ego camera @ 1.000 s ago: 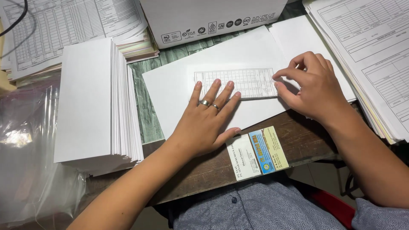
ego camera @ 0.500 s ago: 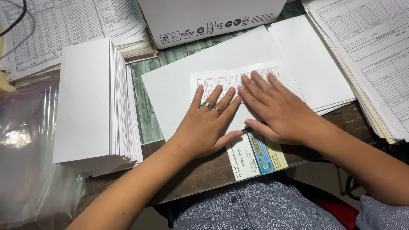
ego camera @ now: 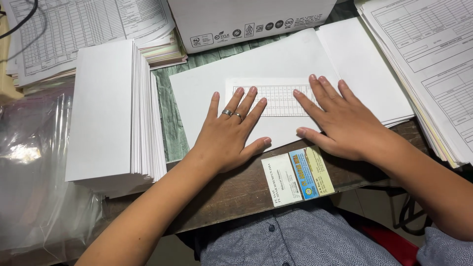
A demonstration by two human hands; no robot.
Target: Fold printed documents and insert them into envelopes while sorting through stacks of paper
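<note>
Pressing the folded form flat on the bench, left hand and right hand, fingers spread and gripping nothing, probably crease it; envelope stack at nine o'clock.

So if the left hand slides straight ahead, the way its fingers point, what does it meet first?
The left hand lies flat on the white sheet, fingers pointing up the desk. Going on, it would cross the printed table and bare paper, then probably meet the white box first, though depth is hard to judge.

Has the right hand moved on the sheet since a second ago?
Yes. The right hand slid left across the white sheet, toward the left hand.
</note>
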